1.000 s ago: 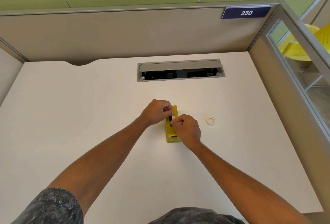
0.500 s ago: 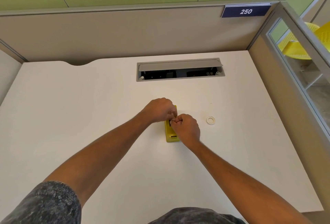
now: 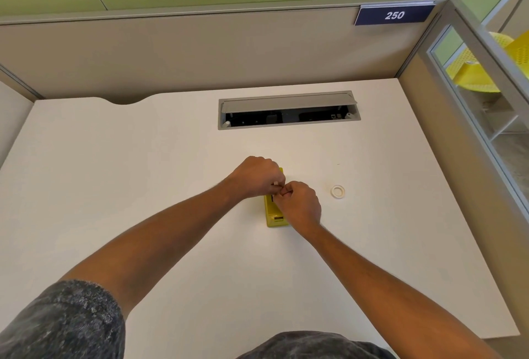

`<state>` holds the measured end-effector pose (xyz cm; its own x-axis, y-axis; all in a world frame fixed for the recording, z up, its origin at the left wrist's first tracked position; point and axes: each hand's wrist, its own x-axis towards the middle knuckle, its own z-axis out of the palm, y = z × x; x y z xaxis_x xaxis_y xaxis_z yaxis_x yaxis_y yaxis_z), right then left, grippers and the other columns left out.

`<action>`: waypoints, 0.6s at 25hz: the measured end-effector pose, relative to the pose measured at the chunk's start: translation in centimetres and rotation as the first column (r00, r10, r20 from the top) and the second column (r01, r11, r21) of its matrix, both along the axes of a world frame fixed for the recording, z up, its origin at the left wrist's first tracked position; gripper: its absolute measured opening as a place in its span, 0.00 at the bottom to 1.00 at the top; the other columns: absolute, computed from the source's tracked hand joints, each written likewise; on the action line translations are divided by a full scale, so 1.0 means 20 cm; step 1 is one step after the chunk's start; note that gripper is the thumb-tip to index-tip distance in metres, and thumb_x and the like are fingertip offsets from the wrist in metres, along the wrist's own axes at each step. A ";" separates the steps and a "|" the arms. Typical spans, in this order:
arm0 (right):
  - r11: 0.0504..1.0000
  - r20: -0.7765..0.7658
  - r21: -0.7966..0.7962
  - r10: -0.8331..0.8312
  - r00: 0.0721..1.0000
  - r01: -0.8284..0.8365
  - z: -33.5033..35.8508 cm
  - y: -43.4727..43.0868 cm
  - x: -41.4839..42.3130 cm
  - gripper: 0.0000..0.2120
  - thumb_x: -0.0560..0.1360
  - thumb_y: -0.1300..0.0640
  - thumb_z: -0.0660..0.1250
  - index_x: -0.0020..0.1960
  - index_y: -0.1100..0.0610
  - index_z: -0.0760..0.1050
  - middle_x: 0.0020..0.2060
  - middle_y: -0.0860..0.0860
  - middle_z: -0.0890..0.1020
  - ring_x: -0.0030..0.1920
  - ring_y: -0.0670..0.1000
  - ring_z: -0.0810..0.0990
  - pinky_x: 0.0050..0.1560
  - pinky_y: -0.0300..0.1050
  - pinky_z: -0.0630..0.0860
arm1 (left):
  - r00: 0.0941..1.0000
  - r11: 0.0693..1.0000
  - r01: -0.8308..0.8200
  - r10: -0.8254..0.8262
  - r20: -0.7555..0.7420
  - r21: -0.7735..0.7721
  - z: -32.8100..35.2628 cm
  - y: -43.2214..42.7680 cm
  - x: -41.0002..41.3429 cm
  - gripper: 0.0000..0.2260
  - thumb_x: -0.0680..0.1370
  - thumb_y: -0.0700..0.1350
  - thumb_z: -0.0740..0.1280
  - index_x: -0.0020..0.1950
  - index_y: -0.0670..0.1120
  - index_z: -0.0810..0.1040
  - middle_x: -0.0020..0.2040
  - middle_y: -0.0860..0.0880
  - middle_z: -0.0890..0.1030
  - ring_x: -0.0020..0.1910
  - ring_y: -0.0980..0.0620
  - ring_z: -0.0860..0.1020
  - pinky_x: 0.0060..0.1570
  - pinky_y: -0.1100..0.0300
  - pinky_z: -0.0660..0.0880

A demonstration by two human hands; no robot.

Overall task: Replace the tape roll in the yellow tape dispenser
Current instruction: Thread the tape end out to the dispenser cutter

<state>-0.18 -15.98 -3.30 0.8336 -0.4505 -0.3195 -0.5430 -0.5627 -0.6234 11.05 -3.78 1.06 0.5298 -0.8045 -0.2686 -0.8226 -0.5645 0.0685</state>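
The yellow tape dispenser [image 3: 274,217] lies on the white desk [image 3: 143,172], its far half covered by my hands. My left hand [image 3: 256,177] and my right hand [image 3: 302,207] meet fingertip to fingertip just above its open slot. A small white tape roll [image 3: 276,184] shows as a sliver pinched between the fingers of both hands; most of it is hidden. A second white tape ring [image 3: 338,191] lies flat on the desk to the right of the dispenser, apart from both hands.
An open grey cable hatch [image 3: 288,109] is set into the desk behind the hands. Beige partition walls [image 3: 200,52] enclose the desk at the back and right. A yellow chair [image 3: 481,69] shows through the glass panel at the right.
Both hands have closed in tighter over the dispenser. The tape roll, plainly seen between the fingers a second ago, has sunk lower and is now mostly hidden.
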 end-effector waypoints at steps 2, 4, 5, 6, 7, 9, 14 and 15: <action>1.000 0.000 -0.004 0.009 1.000 -0.009 0.00 0.00 0.00 0.11 0.72 0.43 0.70 0.35 0.47 0.74 0.37 0.44 0.82 0.38 0.52 0.81 0.36 0.43 0.71 | 0.999 1.000 0.019 -0.019 0.033 0.006 0.00 0.00 -0.02 0.09 0.84 0.54 0.67 0.51 0.55 0.86 0.41 0.55 0.77 0.41 0.49 0.80 0.33 0.59 0.62; 1.000 0.000 -0.006 0.006 1.000 -0.006 0.00 0.00 0.00 0.12 0.71 0.43 0.69 0.34 0.47 0.73 0.36 0.44 0.81 0.37 0.52 0.81 0.35 0.42 0.70 | 0.998 1.000 0.026 -0.026 0.051 0.006 0.00 0.00 -0.03 0.09 0.84 0.53 0.66 0.51 0.54 0.85 0.41 0.54 0.76 0.42 0.47 0.82 0.34 0.58 0.64; 1.000 0.002 -0.008 0.002 1.000 -0.002 0.00 0.00 0.00 0.12 0.71 0.43 0.69 0.34 0.47 0.73 0.35 0.44 0.80 0.37 0.52 0.80 0.34 0.42 0.69 | 0.998 0.999 0.030 -0.031 0.062 0.011 0.00 0.00 -0.03 0.10 0.85 0.53 0.65 0.52 0.54 0.85 0.42 0.53 0.78 0.43 0.47 0.82 0.35 0.57 0.66; 1.000 0.004 -0.009 0.000 1.000 0.000 0.00 0.00 0.00 0.13 0.71 0.43 0.69 0.33 0.47 0.72 0.34 0.44 0.80 0.36 0.51 0.80 0.33 0.41 0.68 | 0.996 0.999 0.034 -0.036 0.076 0.019 0.00 0.00 -0.03 0.11 0.85 0.52 0.64 0.52 0.53 0.84 0.44 0.52 0.80 0.43 0.46 0.82 0.36 0.57 0.67; 1.000 0.003 -0.011 0.000 1.000 0.000 -0.01 0.00 0.00 0.13 0.72 0.43 0.69 0.33 0.47 0.72 0.34 0.44 0.80 0.36 0.51 0.80 0.33 0.41 0.68 | 0.995 0.999 0.038 -0.040 0.092 0.024 -0.01 0.00 -0.04 0.11 0.86 0.52 0.63 0.52 0.52 0.84 0.45 0.51 0.82 0.43 0.46 0.83 0.36 0.56 0.69; 1.000 -0.003 -0.017 0.003 1.000 -0.003 -0.01 0.00 0.00 0.12 0.72 0.43 0.70 0.35 0.47 0.74 0.37 0.45 0.82 0.37 0.51 0.80 0.34 0.41 0.69 | 0.992 0.999 0.050 -0.052 0.116 0.018 -0.02 0.01 -0.05 0.12 0.86 0.50 0.61 0.52 0.51 0.83 0.47 0.50 0.83 0.44 0.46 0.83 0.37 0.56 0.70; 1.000 0.004 -0.029 -0.003 1.000 0.003 -0.02 0.00 0.00 0.11 0.73 0.42 0.71 0.37 0.46 0.77 0.36 0.42 0.81 0.37 0.49 0.80 0.35 0.41 0.71 | 0.991 0.999 0.043 -0.041 0.127 -0.014 -0.03 0.02 -0.06 0.12 0.88 0.50 0.61 0.53 0.50 0.82 0.48 0.51 0.82 0.42 0.48 0.80 0.38 0.55 0.67; 1.000 0.003 -0.025 -0.010 1.000 0.010 -0.02 0.00 0.00 0.11 0.73 0.42 0.71 0.37 0.46 0.77 0.35 0.41 0.80 0.37 0.48 0.80 0.35 0.42 0.72 | 0.992 0.999 0.017 -0.012 0.124 -0.039 -0.04 0.03 -0.06 0.11 0.87 0.50 0.61 0.51 0.50 0.81 0.47 0.51 0.82 0.41 0.48 0.78 0.37 0.55 0.66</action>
<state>-0.14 -15.91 -3.67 0.8297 -0.4668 -0.3060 -0.5472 -0.5722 -0.6108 9.87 -3.24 0.23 0.5454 -0.8209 -0.1693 -0.8340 -0.5517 -0.0118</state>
